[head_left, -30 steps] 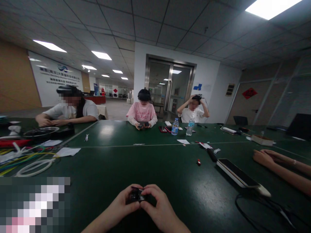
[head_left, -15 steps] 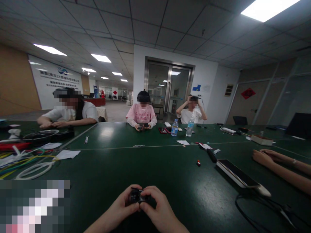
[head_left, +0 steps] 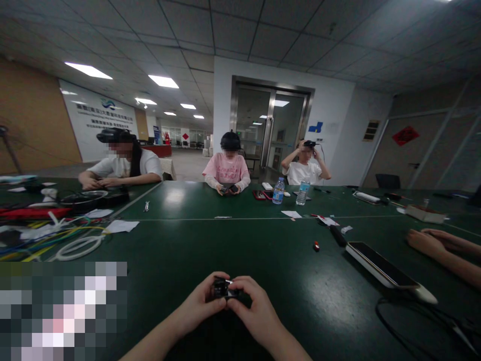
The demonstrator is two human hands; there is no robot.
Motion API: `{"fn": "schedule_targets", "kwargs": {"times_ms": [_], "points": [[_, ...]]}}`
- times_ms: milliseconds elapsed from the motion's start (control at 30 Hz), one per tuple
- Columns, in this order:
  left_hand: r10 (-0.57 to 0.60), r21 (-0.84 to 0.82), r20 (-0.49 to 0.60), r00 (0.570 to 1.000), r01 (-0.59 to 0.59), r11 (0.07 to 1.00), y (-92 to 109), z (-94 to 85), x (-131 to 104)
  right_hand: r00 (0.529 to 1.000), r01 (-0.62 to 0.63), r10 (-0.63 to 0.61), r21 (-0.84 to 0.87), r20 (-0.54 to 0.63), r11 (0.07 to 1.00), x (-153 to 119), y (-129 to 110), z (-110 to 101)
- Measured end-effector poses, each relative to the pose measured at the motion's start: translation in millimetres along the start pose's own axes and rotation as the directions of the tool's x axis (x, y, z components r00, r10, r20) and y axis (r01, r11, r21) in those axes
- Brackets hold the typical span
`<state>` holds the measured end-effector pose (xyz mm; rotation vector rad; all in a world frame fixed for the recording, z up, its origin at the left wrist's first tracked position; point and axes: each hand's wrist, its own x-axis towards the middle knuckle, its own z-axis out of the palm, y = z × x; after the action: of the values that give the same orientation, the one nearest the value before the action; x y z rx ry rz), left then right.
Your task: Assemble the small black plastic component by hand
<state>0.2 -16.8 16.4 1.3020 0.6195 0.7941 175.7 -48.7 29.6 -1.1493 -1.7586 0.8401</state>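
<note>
Close to the near side of the dark green table, my left hand (head_left: 200,305) and my right hand (head_left: 260,307) meet around a small glossy black object (head_left: 221,288). It has a shiny, silvery part on top; its exact kind I cannot make out. The left thumb and fingers grip its left end. The right fingers and thumb pinch the other end, and much of it is hidden behind them. A small red and black piece (head_left: 316,246) lies on the table beyond my right hand.
A phone (head_left: 381,264) on a white block and a black cable (head_left: 391,326) lie to the right, near another person's hands (head_left: 428,243). Tangled cables (head_left: 80,246) and paper (head_left: 122,226) lie left. Two water bottles (head_left: 278,191) stand farther back, before seated people.
The view has turned slightly left and down, so the surroundings appear farther right and higher. Both hands keep their grip on the black object, with little visible change.
</note>
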Motion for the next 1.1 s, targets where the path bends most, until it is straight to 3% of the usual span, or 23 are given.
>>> {"fn": "schedule_targets", "kwargs": {"times_ms": [867,1100], "points": [[0.021,0.017,0.017,1.000,-0.021,1.000,-8.7,-7.1,2.0,0.999,-0.039,0.038,0.018,0.009,0.999,-1.8,-5.8,-1.2],[0.035,0.014,0.007,0.999,-0.035,0.999,-10.7,-6.2,3.6,1.000,0.002,-0.001,0.057,-0.025,0.998,-0.4,-0.6,0.9]]}}
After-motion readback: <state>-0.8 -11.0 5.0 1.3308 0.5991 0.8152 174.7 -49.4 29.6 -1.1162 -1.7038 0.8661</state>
